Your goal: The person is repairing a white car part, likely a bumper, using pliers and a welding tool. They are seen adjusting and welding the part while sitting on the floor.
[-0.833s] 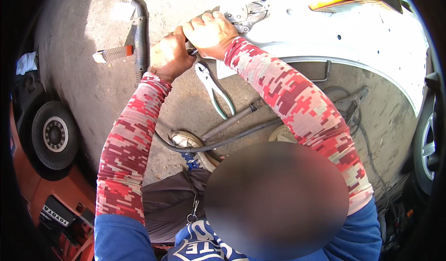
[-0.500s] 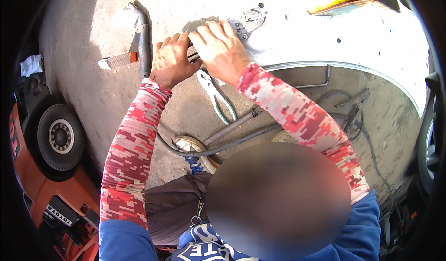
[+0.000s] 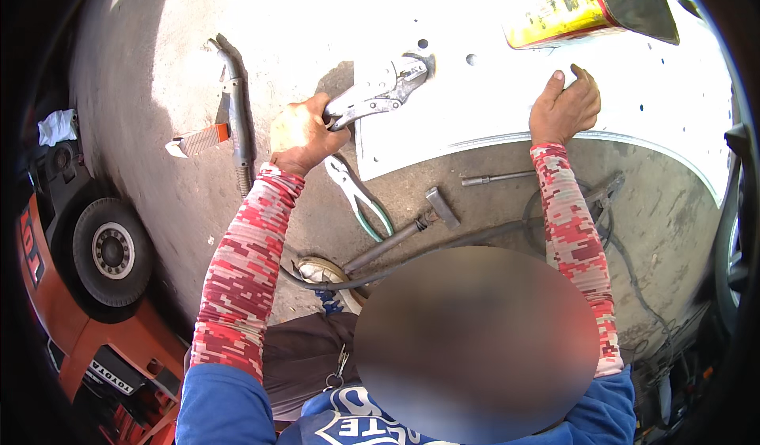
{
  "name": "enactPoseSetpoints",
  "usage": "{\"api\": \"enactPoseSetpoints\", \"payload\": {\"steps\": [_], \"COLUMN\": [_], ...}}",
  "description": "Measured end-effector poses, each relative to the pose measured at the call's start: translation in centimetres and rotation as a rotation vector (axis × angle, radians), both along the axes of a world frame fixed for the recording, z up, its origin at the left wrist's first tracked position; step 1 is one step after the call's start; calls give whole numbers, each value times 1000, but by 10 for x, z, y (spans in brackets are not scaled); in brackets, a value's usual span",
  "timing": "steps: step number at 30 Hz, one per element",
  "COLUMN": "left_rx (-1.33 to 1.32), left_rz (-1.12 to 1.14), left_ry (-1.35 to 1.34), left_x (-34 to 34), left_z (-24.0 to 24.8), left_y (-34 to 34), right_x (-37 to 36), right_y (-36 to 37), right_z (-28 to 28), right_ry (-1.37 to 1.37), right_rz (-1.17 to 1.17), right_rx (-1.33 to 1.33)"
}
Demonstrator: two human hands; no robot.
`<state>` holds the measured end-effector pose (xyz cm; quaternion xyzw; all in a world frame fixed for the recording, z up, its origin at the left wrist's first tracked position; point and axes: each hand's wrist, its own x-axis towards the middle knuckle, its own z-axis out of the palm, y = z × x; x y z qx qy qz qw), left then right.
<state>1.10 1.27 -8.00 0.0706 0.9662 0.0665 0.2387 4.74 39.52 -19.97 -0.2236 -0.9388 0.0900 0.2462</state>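
Observation:
My left hand is closed around the handles of metal locking pliers. The jaws of the locking pliers rest over the white metal panel, beside a dark hole in it. Away to the right, my right hand is above the panel near its curved edge. Its thumb and forefinger stand apart with nothing visible between them; the other fingers are loosely curled. Just below my left hand, pliers with green-edged handles lie on the concrete, partly under the panel's corner.
A yellow and red can lies on the panel. On the concrete are a hammer, a metal bar, a cable with a clamp, a welding torch and a small orange-and-white box. An orange vehicle stands at left.
My right hand has left the locking pliers and moved right over the panel. The left hand keeps hold of them, and their handles now show. The view has shifted slightly.

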Motion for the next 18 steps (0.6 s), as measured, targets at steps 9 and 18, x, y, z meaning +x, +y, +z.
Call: {"api": "enactPoseSetpoints", "payload": {"steps": [9, 18], "left_rx": [96, 164], "left_rz": [67, -61], "left_ry": [53, 64], "left_x": [15, 5], "left_z": [-11, -7], "left_y": [2, -6], "right_x": [-4, -26], "right_y": [-6, -12], "right_z": [11, 16], "right_ry": [-192, -76], "right_rz": [-37, -235], "right_rx": [42, -216]}}
